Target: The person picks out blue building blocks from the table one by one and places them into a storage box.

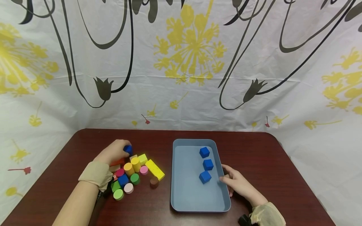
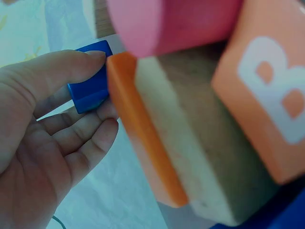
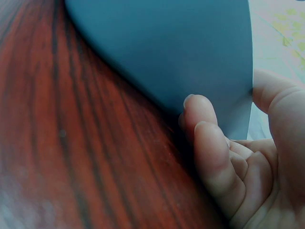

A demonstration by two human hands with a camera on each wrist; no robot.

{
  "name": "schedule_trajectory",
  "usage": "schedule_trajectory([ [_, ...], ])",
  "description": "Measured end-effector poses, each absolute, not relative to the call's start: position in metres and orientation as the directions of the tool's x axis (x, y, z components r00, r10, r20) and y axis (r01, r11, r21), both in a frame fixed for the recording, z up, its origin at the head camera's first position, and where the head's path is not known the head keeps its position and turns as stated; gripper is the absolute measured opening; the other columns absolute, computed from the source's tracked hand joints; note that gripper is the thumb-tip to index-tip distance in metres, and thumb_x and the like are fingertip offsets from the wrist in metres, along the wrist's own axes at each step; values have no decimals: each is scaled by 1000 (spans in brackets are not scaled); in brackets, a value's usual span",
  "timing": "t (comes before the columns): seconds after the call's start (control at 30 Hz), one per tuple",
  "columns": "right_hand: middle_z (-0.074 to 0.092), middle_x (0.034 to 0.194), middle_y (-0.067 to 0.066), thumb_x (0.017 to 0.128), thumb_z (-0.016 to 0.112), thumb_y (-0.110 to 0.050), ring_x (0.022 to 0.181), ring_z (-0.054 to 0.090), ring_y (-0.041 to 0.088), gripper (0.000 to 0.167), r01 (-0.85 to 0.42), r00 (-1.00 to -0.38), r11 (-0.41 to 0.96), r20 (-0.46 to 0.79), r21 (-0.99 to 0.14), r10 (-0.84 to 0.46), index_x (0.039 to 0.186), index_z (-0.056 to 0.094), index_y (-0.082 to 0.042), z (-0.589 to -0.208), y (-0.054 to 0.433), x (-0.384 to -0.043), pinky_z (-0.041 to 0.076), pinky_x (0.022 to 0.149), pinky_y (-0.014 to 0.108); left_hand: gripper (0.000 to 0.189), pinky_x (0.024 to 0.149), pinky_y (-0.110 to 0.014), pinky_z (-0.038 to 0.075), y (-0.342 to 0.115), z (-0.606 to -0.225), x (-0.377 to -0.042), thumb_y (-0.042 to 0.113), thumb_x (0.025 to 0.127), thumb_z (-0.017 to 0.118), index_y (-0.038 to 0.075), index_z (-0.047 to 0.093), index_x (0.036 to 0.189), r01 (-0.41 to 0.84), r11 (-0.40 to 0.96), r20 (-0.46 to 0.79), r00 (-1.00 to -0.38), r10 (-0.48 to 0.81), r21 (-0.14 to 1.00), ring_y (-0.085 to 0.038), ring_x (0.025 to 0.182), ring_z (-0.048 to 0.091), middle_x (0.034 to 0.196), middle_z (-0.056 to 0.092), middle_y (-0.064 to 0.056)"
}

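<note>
A blue cube (image 2: 90, 83) is pinched between the thumb and fingers of my left hand (image 1: 114, 150), at the far side of a group of coloured blocks. In the left wrist view, that hand (image 2: 57, 109) holds the cube beside an orange-edged wooden block (image 2: 190, 138). My right hand (image 1: 240, 183) grips the right wall of a grey-blue tray (image 1: 186, 191), thumb over the rim and fingers curled against the outside, as the right wrist view shows. Inside the tray, toward its right side, lie three blue cubes (image 1: 208, 164) in a rough column.
Between left hand and tray lie a long yellow block (image 1: 155, 169), a brown cylinder (image 1: 154, 182), a pink cylinder (image 1: 144, 170) and green cylinders (image 1: 135, 179). Another blue block (image 1: 123, 180) sits among them. A patterned sheet (image 1: 181, 103) hangs behind the dark wooden table (image 1: 147, 207).
</note>
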State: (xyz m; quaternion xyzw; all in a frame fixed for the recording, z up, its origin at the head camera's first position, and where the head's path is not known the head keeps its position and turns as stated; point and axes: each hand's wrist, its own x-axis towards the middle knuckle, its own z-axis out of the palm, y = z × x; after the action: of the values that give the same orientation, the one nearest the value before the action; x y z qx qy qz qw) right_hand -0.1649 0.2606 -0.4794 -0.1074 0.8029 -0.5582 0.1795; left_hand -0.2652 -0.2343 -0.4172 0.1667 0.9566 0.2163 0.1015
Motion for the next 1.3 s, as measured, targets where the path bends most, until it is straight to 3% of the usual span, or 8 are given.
schedule_trajectory([
  [0.8,63,68,16,96,56,-13,38,50,16,67,41,-911,339,-175,-940,-373,148,18,8,-479,260,-165,48,40,38,46,92,-55,46,-203,-382,-267,12,95,60,-9,46,134,326,869,-93,-918,385,372,-42,115,52,128,52,-28],
  [1.3,62,66,12,96,56,-15,39,51,13,67,52,-907,364,-196,-930,-372,149,20,6,-480,261,-166,50,42,36,51,95,-54,45,-171,-363,-260,18,96,61,-6,45,138,387,839,-43,-900,435,384,-40,116,51,134,50,-25],
])
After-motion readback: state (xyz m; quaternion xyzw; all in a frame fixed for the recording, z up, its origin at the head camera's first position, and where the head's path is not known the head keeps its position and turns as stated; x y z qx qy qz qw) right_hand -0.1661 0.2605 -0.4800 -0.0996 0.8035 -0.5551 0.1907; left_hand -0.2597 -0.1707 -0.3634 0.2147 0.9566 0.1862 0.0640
